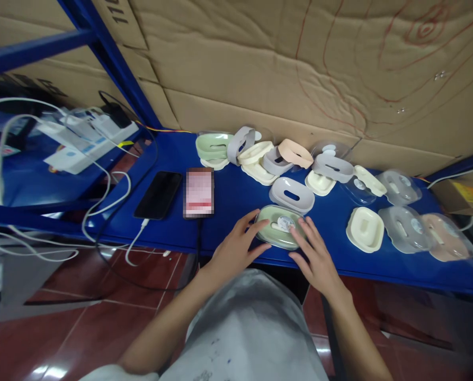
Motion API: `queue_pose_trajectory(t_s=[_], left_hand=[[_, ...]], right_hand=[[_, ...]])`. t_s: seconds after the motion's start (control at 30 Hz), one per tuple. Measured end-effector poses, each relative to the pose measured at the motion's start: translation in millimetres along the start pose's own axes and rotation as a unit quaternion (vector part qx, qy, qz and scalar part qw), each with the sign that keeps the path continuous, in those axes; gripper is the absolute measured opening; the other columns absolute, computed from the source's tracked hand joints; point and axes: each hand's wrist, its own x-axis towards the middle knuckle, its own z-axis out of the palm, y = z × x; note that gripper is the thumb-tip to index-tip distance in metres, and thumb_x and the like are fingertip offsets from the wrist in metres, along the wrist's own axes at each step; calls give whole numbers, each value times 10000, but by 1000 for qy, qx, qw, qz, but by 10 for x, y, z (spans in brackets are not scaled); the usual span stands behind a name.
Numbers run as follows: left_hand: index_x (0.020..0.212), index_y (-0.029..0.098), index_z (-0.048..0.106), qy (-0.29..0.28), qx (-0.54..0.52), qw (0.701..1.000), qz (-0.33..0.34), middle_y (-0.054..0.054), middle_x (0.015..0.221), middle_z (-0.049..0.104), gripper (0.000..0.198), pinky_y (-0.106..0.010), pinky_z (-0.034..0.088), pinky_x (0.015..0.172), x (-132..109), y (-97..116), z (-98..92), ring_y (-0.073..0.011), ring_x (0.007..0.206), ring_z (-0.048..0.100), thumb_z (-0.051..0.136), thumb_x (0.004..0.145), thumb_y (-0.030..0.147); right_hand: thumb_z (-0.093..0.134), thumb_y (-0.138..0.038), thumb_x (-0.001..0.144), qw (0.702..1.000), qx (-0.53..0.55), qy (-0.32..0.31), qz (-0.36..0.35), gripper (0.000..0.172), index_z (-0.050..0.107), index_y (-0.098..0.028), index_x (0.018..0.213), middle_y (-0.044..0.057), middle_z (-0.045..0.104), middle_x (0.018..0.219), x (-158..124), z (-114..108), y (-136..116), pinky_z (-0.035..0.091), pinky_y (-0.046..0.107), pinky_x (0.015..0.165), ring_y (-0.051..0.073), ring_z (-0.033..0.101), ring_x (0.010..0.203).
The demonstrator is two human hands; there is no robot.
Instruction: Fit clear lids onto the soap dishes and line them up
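Observation:
In front of me on the blue shelf lies a green soap dish under a clear cover with a round pale label on top. My left hand rests at its left side, fingers apart and touching the edge. On the other side, my right hand has its fingers spread, with fingertips on the cover near the label. Just behind the dish is a grey oval tray with a slot in it. To the right sit a cream dish base and a covered grey soap dish.
Loose green, grey, cream and peach dish parts line the back against cardboard. A black phone and a second device with a blurred screen lie left. Farther left are a power strip and white cables. A covered peach dish is far right.

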Motion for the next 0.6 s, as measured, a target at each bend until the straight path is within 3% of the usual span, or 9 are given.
queue_pose_trajectory(t_s=[0.1,0.17,0.23,0.27,0.33,0.4,0.5,0.6], left_hand=[[1416,279,555,12,14,1000,2,-150,1579,518,573,-528,541,1162,2,5,5,-333,1461,551,832,919,347],[1371,258,560,11,23,1000,2,-166,1602,501,608,-558,541,1150,5,-1,8,-360,1456,551,885,865,345],[1349,245,555,3,29,1000,4,-175,1618,496,631,-573,548,1129,10,-12,10,-372,1428,575,911,836,340],[1344,244,555,-2,29,1000,5,-172,1613,507,631,-573,553,1120,12,-17,10,-370,1410,591,914,833,336],[1334,248,560,-8,28,1000,10,-162,1584,542,620,-569,559,1112,11,-27,8,-363,1385,612,914,834,336],[1332,256,564,-10,25,1000,12,-152,1569,555,606,-564,561,1115,2,-34,3,-359,1393,609,908,841,339],[1340,271,563,-5,2,1000,13,-141,1578,544,596,-535,569,1120,-25,-42,-8,-338,1420,597,899,852,334],[1357,281,553,6,-45,999,19,-140,1585,536,604,-497,570,1131,-52,-52,-24,-305,1444,584,893,860,325]], right_hand=[[573,-407,1065,985,-94,107,95,637,382,-324,1667,141,491,1643,-114,-201,234,358,687,1230,378,426,1549],[586,-476,1048,941,-185,187,213,596,519,-230,1586,213,519,1596,-246,-344,450,374,724,1175,435,483,1486],[559,-544,1043,907,-233,189,295,607,606,-147,1499,270,582,1507,-391,-432,625,417,743,1104,474,532,1415],[539,-565,1045,904,-236,169,314,614,630,-128,1467,277,624,1449,-453,-443,674,434,740,1083,476,549,1390],[529,-570,1047,919,-208,131,308,587,660,-142,1426,247,685,1365,-528,-401,678,459,703,1080,450,565,1374],[537,-545,1054,940,-165,111,276,537,639,-198,1451,203,672,1412,-529,-310,574,446,675,1120,413,542,1417],[485,-476,1090,969,-85,85,214,542,469,-293,1601,157,526,1605,-435,-199,339,359,698,1204,369,458,1519],[511,-537,1072,990,-3,56,130,701,280,-319,1697,162,349,1724,-328,-161,125,348,695,1237,378,341,1598]])
